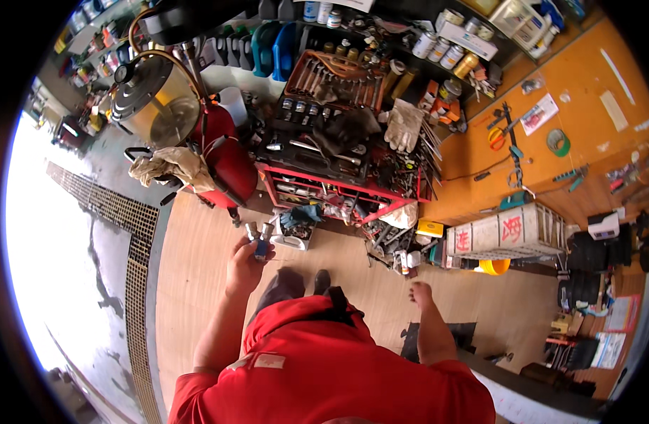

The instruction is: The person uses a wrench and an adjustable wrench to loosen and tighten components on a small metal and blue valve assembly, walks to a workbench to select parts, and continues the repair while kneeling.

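Observation:
My left hand is closed around a blue-bodied metal fitting with two silver cylindrical ends pointing up and away from me. It is held out over the floor, just nearer than a white bin with blue gloves on top. My right hand hangs out to the right with its fingers curled in, and nothing shows in it. Beyond both hands stands a red tool cart. On its top lie a socket set, a ratchet, a case of wrenches and pale work gloves.
A red tank with a clear chamber and a draped rag stands left of the cart. Scrap parts and a long white box line the floor at right, below an orange-brown board. A floor grate runs along the left.

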